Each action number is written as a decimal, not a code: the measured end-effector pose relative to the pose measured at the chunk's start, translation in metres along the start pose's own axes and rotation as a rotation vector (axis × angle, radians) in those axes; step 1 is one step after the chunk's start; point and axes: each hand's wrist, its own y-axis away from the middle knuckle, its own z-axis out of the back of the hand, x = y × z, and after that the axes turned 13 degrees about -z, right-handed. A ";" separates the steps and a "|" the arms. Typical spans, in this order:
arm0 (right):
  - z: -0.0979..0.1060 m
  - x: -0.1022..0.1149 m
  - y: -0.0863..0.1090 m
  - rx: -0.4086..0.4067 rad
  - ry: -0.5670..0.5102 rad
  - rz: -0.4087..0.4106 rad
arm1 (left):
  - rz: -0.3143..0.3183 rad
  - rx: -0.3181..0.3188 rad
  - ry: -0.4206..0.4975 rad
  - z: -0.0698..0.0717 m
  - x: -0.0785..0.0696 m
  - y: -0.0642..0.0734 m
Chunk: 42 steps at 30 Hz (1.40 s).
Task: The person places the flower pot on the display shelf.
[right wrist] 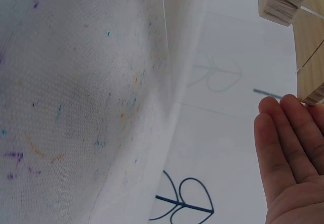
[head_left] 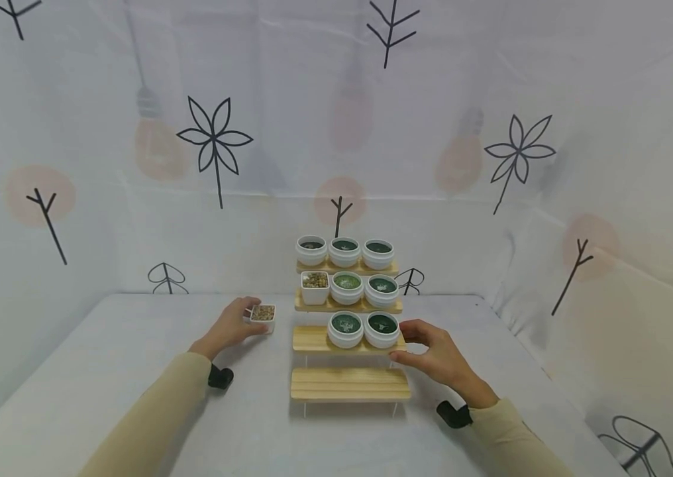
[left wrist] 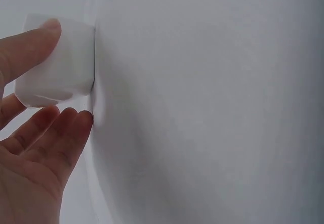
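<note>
In the head view, my left hand (head_left: 234, 326) pinches a small white square bowl (head_left: 271, 324) filled with pale brown grains. The left wrist view shows the thumb on one side of this bowl (left wrist: 71, 62) and a finger partly hidden behind it; the other fingers are spread below. My right hand (head_left: 434, 354) is at the right end of the third wooden shelf (head_left: 310, 338), beside a round white bowl (head_left: 381, 338) with dark green contents. Its fingers look fairly straight in the right wrist view, close to the wooden edge (right wrist: 311, 82). Whether they touch the bowl I cannot tell.
Another round bowl (head_left: 345, 339) shares the third shelf. The upper shelves carry several round bowls and one square bowl (head_left: 315, 295) of greenish-brown bits. A bare lowest shelf (head_left: 350, 385) stands in front on thin legs. White cloth (head_left: 241, 430) covers the table; patterned fabric (head_left: 289, 146) hangs behind.
</note>
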 end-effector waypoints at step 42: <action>0.000 0.000 -0.001 -0.007 0.035 0.007 | 0.029 -0.050 -0.001 -0.001 -0.015 0.019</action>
